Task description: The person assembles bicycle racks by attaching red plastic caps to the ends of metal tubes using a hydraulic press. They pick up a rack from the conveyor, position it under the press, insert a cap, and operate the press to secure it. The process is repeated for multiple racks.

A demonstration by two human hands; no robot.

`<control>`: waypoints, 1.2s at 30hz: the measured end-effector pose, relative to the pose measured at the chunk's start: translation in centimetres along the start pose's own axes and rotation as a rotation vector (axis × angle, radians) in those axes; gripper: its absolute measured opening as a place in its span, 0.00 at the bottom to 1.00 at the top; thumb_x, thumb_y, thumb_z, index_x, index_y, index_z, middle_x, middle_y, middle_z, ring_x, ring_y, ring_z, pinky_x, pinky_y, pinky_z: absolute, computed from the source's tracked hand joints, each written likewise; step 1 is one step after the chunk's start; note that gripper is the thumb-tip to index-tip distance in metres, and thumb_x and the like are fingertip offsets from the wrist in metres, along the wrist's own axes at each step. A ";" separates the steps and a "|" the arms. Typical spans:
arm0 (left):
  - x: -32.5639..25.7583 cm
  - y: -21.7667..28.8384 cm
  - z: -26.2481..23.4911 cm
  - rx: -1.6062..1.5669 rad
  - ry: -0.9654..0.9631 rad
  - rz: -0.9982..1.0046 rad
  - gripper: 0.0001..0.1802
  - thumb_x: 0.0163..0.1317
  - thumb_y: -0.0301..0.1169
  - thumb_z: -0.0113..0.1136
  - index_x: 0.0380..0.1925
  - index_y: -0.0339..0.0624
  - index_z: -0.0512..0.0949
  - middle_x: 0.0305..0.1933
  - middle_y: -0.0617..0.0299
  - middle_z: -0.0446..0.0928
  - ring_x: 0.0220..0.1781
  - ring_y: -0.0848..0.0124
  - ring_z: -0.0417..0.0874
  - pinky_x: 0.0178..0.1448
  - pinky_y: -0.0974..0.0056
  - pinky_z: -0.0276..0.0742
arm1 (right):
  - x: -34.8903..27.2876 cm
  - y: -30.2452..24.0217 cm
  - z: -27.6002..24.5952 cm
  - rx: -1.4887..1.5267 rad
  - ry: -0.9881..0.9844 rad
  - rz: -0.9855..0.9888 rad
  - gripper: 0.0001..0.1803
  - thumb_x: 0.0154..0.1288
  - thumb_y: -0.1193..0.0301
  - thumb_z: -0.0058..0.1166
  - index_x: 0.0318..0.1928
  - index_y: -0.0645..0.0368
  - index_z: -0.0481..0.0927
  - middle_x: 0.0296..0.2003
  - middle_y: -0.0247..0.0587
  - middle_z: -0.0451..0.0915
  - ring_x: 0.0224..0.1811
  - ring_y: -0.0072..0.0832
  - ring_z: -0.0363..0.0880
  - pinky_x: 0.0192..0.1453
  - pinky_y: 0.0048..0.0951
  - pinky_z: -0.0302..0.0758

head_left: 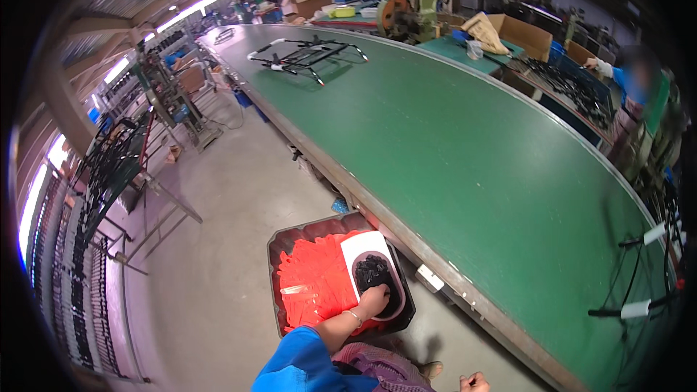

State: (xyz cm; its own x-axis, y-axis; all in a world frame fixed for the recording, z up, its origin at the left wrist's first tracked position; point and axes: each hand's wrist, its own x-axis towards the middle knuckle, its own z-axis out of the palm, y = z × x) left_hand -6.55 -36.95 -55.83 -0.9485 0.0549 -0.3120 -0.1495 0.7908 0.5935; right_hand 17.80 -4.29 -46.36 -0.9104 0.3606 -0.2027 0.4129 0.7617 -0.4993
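A dark crate (275,247) on the floor holds several orange plastic strips (314,279). A white oval bowl (361,245) of small black parts (373,273) rests on top of them. My left hand (375,300), with a bracelet on the wrist and a blue sleeve, reaches down into the bowl and is closed on the black parts. My right hand (475,382) shows only at the lower edge, fingers curled, with nothing visible in it.
A long green workbench (450,138) runs beside the crate. Black wire frames with white sleeves lie at its far end (305,54) and near right edge (646,276). Racks of black frames (109,167) stand left. Another person (639,80) works at the far right.
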 end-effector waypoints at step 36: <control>2.6 12.3 0.5 -0.467 0.499 0.178 0.10 0.50 0.23 0.66 0.32 0.39 0.75 0.23 0.63 0.69 0.25 0.72 0.70 0.33 0.65 0.72 | 19.3 5.6 -5.9 -0.070 0.736 -0.138 0.21 0.50 0.73 0.61 0.45 0.61 0.72 0.51 0.52 0.69 0.58 0.50 0.64 0.62 0.51 0.60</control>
State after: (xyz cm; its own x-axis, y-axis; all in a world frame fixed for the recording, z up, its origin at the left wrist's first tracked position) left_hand -10.71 -26.76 -49.67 -0.9676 -0.2160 0.1304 0.0213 0.4451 0.8952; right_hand 2.73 10.12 -48.08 -0.7119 0.5074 0.4855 0.3194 0.8497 -0.4196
